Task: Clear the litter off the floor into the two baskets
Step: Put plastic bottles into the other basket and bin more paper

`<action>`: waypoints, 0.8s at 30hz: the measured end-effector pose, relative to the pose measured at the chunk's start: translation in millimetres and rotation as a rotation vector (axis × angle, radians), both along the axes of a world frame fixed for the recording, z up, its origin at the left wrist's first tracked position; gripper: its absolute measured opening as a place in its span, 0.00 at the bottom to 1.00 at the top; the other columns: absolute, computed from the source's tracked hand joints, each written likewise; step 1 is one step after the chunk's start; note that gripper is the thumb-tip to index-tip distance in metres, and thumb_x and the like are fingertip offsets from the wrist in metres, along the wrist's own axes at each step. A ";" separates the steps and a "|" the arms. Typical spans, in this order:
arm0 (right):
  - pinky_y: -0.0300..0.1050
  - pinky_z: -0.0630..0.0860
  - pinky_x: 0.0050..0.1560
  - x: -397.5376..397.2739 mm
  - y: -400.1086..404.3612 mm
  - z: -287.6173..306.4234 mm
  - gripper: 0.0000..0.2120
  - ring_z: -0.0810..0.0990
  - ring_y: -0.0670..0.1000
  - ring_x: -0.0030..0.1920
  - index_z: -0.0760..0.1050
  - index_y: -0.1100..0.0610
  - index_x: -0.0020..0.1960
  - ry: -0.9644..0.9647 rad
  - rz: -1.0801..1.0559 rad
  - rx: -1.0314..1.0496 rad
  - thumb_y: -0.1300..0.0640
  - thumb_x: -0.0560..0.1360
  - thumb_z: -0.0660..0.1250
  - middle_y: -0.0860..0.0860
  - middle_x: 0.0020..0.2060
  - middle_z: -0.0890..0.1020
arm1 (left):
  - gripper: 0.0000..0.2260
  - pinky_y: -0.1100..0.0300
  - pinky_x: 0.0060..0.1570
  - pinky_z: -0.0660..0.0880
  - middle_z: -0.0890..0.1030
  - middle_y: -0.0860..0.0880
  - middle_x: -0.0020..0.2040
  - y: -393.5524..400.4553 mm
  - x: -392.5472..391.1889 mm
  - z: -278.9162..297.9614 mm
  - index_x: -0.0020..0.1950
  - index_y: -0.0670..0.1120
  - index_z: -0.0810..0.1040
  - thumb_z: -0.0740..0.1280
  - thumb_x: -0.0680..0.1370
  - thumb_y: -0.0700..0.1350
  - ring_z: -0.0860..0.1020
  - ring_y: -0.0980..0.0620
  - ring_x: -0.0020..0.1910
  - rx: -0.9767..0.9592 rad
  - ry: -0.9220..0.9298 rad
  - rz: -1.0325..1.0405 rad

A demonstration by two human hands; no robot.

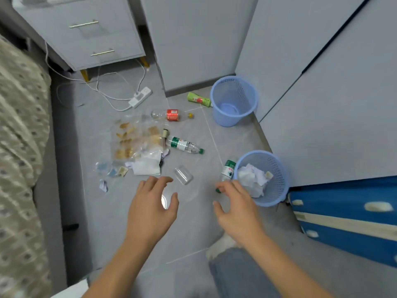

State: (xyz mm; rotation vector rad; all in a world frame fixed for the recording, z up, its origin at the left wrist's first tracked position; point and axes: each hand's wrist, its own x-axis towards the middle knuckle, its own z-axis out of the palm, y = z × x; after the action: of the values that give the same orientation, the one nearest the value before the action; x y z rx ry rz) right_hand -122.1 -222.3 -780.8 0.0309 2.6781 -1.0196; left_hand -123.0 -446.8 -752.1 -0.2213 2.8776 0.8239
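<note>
Two blue mesh baskets stand by the cupboards: the far basket point(253, 91) is empty, the near basket point(277, 186) holds crumpled paper. My left hand point(153, 204) hovers over the floor with spread fingers, holding nothing, just short of a clear plastic cup point(183, 175). My right hand point(235, 206) hangs with loosely curled fingers; its fingertips are at the green cap of a green-labelled bottle point(228, 169) lying against the near basket. Further off lie another green-labelled bottle point(184, 145), a red-labelled bottle point(169, 115), a green tube point(198, 99), clear wrappers point(135, 138) and white tissue point(147, 166).
A bed point(21, 147) runs along the left. A drawer unit point(86, 33) stands at the back with a white power strip point(140, 96) and cables on the floor. Grey cupboards point(322, 82) line the right; a blue-and-white bag point(343, 216) lies at lower right. My knee point(236, 274) is below.
</note>
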 end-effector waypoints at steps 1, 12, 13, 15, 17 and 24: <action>0.51 0.79 0.52 -10.2 3.5 -8.5 0.16 0.77 0.47 0.57 0.72 0.43 0.59 -0.004 -0.022 0.009 0.51 0.73 0.68 0.41 0.55 0.75 | 0.15 0.58 0.45 0.72 0.76 0.58 0.55 4.7 -13.3 -6.4 0.63 0.56 0.77 0.71 0.76 0.50 0.73 0.54 0.57 -0.009 -0.010 -0.014; 0.53 0.77 0.58 -96.7 3.8 -147.8 0.20 0.78 0.56 0.58 0.73 0.49 0.65 -0.308 -0.185 -0.038 0.58 0.74 0.66 0.51 0.60 0.72 | 0.18 0.54 0.48 0.76 0.74 0.53 0.56 16.6 -145.8 -132.9 0.65 0.55 0.75 0.70 0.75 0.46 0.72 0.50 0.61 -0.056 -0.271 -0.145; 0.51 0.76 0.60 -97.5 0.2 -165.7 0.22 0.76 0.57 0.59 0.72 0.50 0.68 -0.372 -0.179 -0.014 0.59 0.75 0.66 0.52 0.61 0.72 | 0.19 0.53 0.49 0.77 0.74 0.52 0.57 13.2 -150.9 -155.2 0.65 0.54 0.75 0.70 0.75 0.45 0.72 0.49 0.61 -0.073 -0.303 -0.180; 0.49 0.72 0.64 -96.9 -6.3 -209.2 0.25 0.73 0.57 0.65 0.69 0.50 0.72 -0.517 -0.197 -0.001 0.59 0.76 0.64 0.54 0.65 0.71 | 0.21 0.52 0.49 0.77 0.73 0.52 0.59 9.0 -158.5 -204.3 0.68 0.54 0.74 0.68 0.75 0.42 0.72 0.48 0.62 -0.120 -0.357 -0.267; 0.48 0.70 0.68 -97.9 -11.4 -257.8 0.27 0.70 0.59 0.70 0.67 0.49 0.74 -0.649 -0.243 -0.010 0.58 0.75 0.64 0.56 0.70 0.69 | 0.25 0.54 0.51 0.77 0.72 0.52 0.63 7.7 -163.8 -260.1 0.70 0.55 0.72 0.66 0.75 0.39 0.70 0.48 0.64 -0.163 -0.391 -0.372; 0.50 0.69 0.66 -89.1 -18.9 -392.3 0.27 0.65 0.66 0.68 0.64 0.48 0.74 -0.824 -0.381 0.250 0.56 0.76 0.62 0.58 0.73 0.58 | 0.43 0.50 0.47 0.80 0.77 0.45 0.62 -7.1 -149.9 -432.9 0.63 0.55 0.77 0.72 0.50 0.31 0.76 0.42 0.62 -0.319 -0.276 -0.748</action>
State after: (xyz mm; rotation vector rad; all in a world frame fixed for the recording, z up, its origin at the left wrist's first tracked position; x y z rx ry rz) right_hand -211.2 -241.2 -1173.1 0.8400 2.0285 -0.5598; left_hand -272.9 -453.9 -1185.0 0.6233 2.4922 0.1760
